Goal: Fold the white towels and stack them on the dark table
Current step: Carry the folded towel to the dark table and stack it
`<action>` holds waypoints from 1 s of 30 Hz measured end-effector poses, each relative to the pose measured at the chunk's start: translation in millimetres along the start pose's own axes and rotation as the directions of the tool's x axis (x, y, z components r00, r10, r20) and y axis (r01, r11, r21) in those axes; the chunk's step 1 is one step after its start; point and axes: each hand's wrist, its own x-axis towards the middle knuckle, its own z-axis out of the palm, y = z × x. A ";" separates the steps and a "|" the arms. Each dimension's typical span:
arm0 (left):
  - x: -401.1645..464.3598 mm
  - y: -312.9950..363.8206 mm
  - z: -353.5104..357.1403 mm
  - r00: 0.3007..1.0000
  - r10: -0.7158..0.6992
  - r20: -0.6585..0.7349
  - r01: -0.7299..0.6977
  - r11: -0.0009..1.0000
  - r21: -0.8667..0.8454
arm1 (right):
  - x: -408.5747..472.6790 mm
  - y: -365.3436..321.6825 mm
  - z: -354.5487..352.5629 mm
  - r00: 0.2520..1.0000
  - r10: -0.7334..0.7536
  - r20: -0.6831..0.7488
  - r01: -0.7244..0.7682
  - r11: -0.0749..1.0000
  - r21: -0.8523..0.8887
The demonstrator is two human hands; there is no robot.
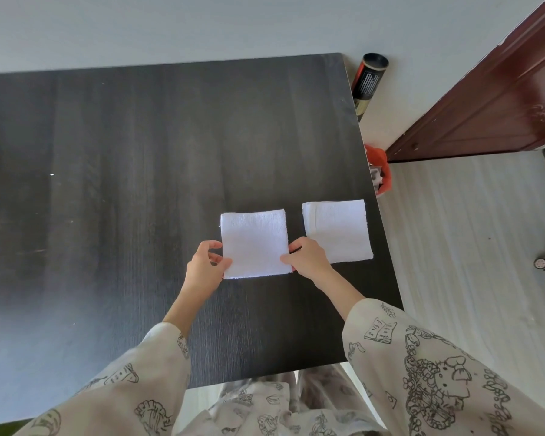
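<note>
A small folded white towel [254,242] lies square on the dark table [107,184], near its right side. My left hand [203,269] pinches the towel's near left edge between thumb and fingers. My right hand [307,258] pinches its near right edge the same way. A second folded white towel [337,229] lies flat just to the right, close to the table's right edge, untouched by either hand.
A dark cardboard tube [370,78] leans on the wall beyond the table's far right corner. An orange bag [378,166] sits on the floor beside the table. A reddish wooden door [501,89] stands at the right, pale floorboards below it.
</note>
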 end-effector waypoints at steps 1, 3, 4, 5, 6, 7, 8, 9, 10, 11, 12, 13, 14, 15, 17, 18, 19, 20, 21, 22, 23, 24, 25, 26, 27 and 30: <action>-0.3 -1.0 0.7 1.000 0.002 0.000 -0.002 1.000 0.002 | -0.2 0.4 0.8 1.000 -0.001 -0.001 0.001 1.000 -0.010; -1.1 -2.8 1.7 1.000 0.008 -0.005 -0.008 1.000 0.006 | 0.2 2.2 2.2 1.000 -0.003 -0.005 0.003 1.000 -0.027; -1.5 -3.5 1.8 1.000 0.008 -0.010 -0.008 1.000 0.008 | 0.4 3.2 2.9 1.000 -0.006 -0.009 0.005 0.999 -0.035; -1.9 -4.1 2.1 1.000 0.008 -0.013 -0.008 1.000 0.011 | 0.6 4.0 3.5 1.000 -0.010 -0.012 0.009 0.999 -0.043; -2.2 -4.4 2.2 1.000 0.010 -0.014 -0.010 1.000 0.014 | 0.9 4.9 4.1 1.000 -0.013 -0.016 0.012 0.999 -0.051; -2.2 -4.9 2.4 1.000 0.013 -0.013 -0.013 1.000 0.017 | 0.8 5.4 4.5 1.000 -0.016 -0.021 0.015 0.998 -0.061; -2.3 -5.2 2.6 1.000 0.018 -0.011 -0.017 1.000 0.022 | 1.0 5.9 5.1 0.999 -0.019 -0.026 0.017 0.997 -0.073; -2.3 -5.4 2.5 1.000 0.023 -0.009 -0.023 0.999 0.029 | 1.1 6.5 5.7 0.999 -0.024 -0.032 0.021 0.996 -0.083; -2.8 -5.7 2.4 1.000 0.031 -0.007 -0.030 0.999 0.036 | 1.2 7.2 6.4 0.999 -0.030 -0.038 0.026 0.995 -0.093; -3.6 -5.9 2.2 0.999 0.036 -0.008 -0.036 0.998 0.045 | 0.7 7.5 6.7 0.998 -0.037 -0.044 0.032 0.994 -0.101; -5.4 -5.4 1.8 0.999 0.041 -0.012 -0.040 0.998 0.054 | 0.0 7.9 6.9 0.998 -0.040 -0.049 0.035 0.994 -0.105; -7.6 -4.6 0.9 0.999 0.046 -0.022 -0.045 0.997 0.065 | -1.0 8.1 7.0 0.998 -0.044 -0.051 0.038 0.993 -0.108; -11.0 -2.6 -0.1 0.997 0.061 -0.040 -0.058 0.995 0.081 | -2.7 8.5 6.1 0.997 -0.049 -0.055 0.043 0.993 -0.107; -14.8 -0.1 -1.0 0.994 0.085 -0.067 -0.078 0.992 0.099 | -4.8 9.1 5.1 0.997 -0.055 -0.062 0.048 0.994 -0.100; -23.3 8.2 -0.9 0.978 0.158 -0.136 -0.140 0.981 0.135 | -11.9 11.2 -1.2 0.995 -0.053 -0.086 0.047 0.996 -0.070; -27.7 13.2 -0.1 0.967 0.193 -0.165 -0.171 0.975 0.141 | -16.0 12.1 -5.2 0.994 -0.048 -0.097 0.043 0.998 -0.050; -33.2 20.3 2.6 0.956 0.230 -0.184 -0.206 0.968 0.141 | -22.0 15.0 -11.4 0.992 -0.044 -0.114 0.042 0.999 -0.023; -39.5 27.6 6.3 0.947 0.259 -0.191 -0.236 0.962 0.134 | -28.4 19.0 -17.6 0.991 -0.038 -0.126 0.039 0.999 0.008; -46.2 35.9 12.0 0.942 0.280 -0.184 -0.260 0.957 0.125 | -36.0 24.9 -25.5 0.990 -0.032 -0.139 0.039 0.998 0.050; -53.1 44.6 18.5 0.940 0.298 -0.167 -0.281 0.953 0.116 | -44.1 32.5 -33.5 0.989 -0.024 -0.148 0.039 0.994 0.100; -59.8 51.5 25.1 0.941 0.310 -0.138 -0.297 0.949 0.106 | -51.6 40.5 -40.1 0.987 -0.013 -0.157 0.037 0.988 0.151; -68.8 60.0 35.4 0.940 0.329 -0.095 -0.320 0.942 0.098 | -62.2 53.2 -49.3 0.984 -0.001 -0.179 0.038 0.979 0.202; -78.2 67.1 47.3 0.937 0.345 -0.048 -0.340 0.935 0.097 | -73.1 67.9 -57.5 0.979 0.005 -0.202 0.047 0.967 0.250; -88.5 74.4 62.1 0.931 0.365 0.002 -0.363 0.925 0.109 | -85.5 85.9 -66.7 0.973 0.012 -0.229 0.060 0.951 0.304; -99.3 81.5 77.0 0.921 0.387 0.043 -0.389 0.912 0.129 | -98.0 104.5 -75.3 0.968 0.024 -0.252 0.069 0.933 0.354; -137.3 99.2 129.7 0.873 0.458 0.169 -0.483 0.860 0.163 | -140.0 169.8 -99.0 0.940 0.092 -0.327 0.074 0.884 0.461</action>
